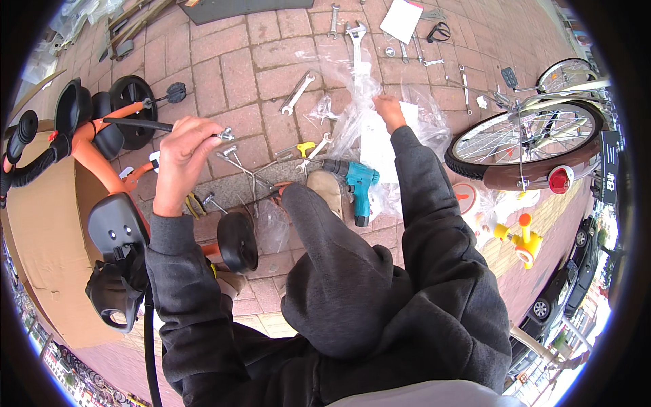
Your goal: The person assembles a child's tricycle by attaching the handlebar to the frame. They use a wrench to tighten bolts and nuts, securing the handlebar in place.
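Head view: the left hand (182, 157), raised above brick paving (227, 51), has its thumb and fingers pressed together, pinching a dark rod (139, 123) near its right end. The rod's long axis runs nearly level from left to right, dipping slightly toward the fingers; its far left end lies in front of an orange trike (100, 166). A silver fitting (226, 134) sticks out rightward past the fingertips; whether it is joined to the rod is hidden by the hand. The right hand (388, 112) reaches down at the upper edge of a white sheet (374, 146), among clear plastic (344, 136); whether its fingers pinch anything, I cannot tell.

Cardboard (41, 237) lies beneath the trike. Metal bars (241, 165) lie crossed just below the fitting. Between the forearms, a teal drill (361, 180) points its chuck leftward, and dark grey cloth (339, 285) blocks the paving nearer the body. Beyond lie a spanner (298, 95) and an adjustable wrench (357, 41). A bicycle (512, 179) and a yellow toy (525, 242) occupy the paving's right side.
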A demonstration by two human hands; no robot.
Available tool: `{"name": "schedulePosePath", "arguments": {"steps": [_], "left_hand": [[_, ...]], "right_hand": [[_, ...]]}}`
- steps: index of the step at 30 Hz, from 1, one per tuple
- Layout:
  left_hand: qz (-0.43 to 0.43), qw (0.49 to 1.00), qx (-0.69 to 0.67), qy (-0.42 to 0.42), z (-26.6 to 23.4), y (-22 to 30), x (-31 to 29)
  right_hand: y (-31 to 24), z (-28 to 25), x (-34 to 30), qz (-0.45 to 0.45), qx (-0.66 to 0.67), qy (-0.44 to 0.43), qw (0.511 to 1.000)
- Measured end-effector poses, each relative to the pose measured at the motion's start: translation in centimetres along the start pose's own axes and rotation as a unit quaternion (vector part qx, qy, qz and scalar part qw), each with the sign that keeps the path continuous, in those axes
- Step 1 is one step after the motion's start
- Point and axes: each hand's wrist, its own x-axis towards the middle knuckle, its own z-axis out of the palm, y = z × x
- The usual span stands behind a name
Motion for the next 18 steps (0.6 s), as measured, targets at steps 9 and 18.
{"name": "schedulePosePath", "arguments": {"steps": [9,18], "left_hand": [[-0.008,1.000,0.002,0.010,-0.1,0.2,0.1],[-0.008,1.000,-0.010,0.024,-0.2,0.3,0.6]], "right_hand": [[10.7,-5.5,-10.3,-0.017,-0.593,-0.063,0.802],[-1.1,-0.5,-16.4,-0.175,-0.568,0.066,0.802]]}}
